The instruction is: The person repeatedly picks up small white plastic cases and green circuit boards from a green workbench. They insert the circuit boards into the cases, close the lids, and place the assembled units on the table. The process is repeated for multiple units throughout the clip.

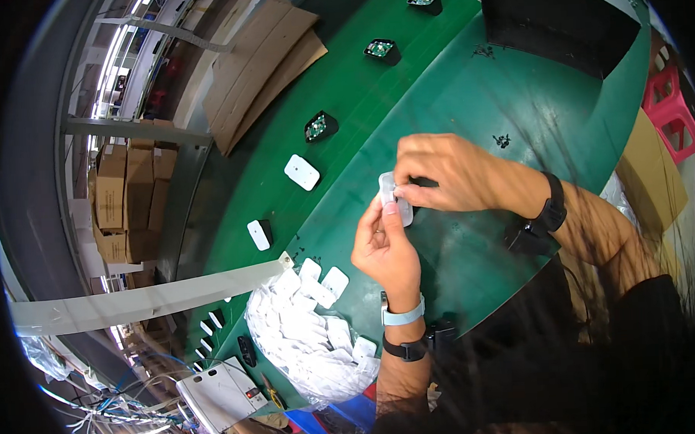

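Observation:
My left hand (388, 246) is closed on a white plastic cover (386, 183), a flat piece with rounded ends, held up over the green table. The right hand (449, 171) is closed too, thumb and finger pinched against the face of that cover. Whatever small thing lies between those fingertips is hidden. On the table beyond my right hand lies a little heap of small dark pieces (502, 140), perhaps screws. Left of my left wrist, a clear bag (310, 344) bulges with many white covers like the held one.
Along the green belt (232, 190) stand black housings (321, 127) with circuit boards inside and white-topped units (301, 173). A pale metal bar (151, 299) juts in from the left. A black bin (559, 26) stands far right; a pink stool (673, 110) is beyond the table edge.

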A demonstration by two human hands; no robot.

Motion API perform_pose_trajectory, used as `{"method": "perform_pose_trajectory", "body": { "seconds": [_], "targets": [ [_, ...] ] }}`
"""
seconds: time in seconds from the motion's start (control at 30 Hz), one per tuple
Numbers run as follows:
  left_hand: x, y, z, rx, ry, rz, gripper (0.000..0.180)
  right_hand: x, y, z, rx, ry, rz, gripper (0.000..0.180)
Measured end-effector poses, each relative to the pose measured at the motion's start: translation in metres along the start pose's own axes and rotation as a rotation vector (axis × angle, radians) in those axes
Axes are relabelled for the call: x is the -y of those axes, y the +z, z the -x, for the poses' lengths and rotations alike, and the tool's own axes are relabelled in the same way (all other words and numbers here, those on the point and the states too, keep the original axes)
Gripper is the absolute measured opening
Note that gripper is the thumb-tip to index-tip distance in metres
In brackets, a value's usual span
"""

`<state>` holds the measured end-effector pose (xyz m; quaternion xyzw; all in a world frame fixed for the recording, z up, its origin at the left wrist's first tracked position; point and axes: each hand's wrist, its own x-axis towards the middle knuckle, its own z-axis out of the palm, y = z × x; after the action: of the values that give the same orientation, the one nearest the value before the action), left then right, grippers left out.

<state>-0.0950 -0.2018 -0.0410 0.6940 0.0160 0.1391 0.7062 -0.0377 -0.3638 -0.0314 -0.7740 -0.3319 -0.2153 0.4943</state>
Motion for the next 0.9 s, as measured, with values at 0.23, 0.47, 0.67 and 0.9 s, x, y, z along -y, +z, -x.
{"method": "perform_pose_trajectory", "body": {
  "seconds": [0.23,0.47,0.67,0.9],
  "targets": [
    [0.002,-0.005,-0.006,0.054,-0.162,0.322,0.027,0.007,-0.007,-0.005,0.122,0.514,-0.485,0.021],
    [0.001,-0.003,-0.005,0.119,-0.13,0.251,0.025,0.003,-0.005,0.0,0.159,0.567,-0.764,0.031],
    [-0.003,-0.012,-0.008,0.158,-0.242,0.475,0.023,0.004,-0.005,-0.003,0.248,0.356,-0.913,0.056],
    [-0.011,-0.01,-0.013,0.132,-0.105,0.335,0.017,-0.009,0.0,0.002,0.257,0.389,-1.095,0.062]
  ]
}}
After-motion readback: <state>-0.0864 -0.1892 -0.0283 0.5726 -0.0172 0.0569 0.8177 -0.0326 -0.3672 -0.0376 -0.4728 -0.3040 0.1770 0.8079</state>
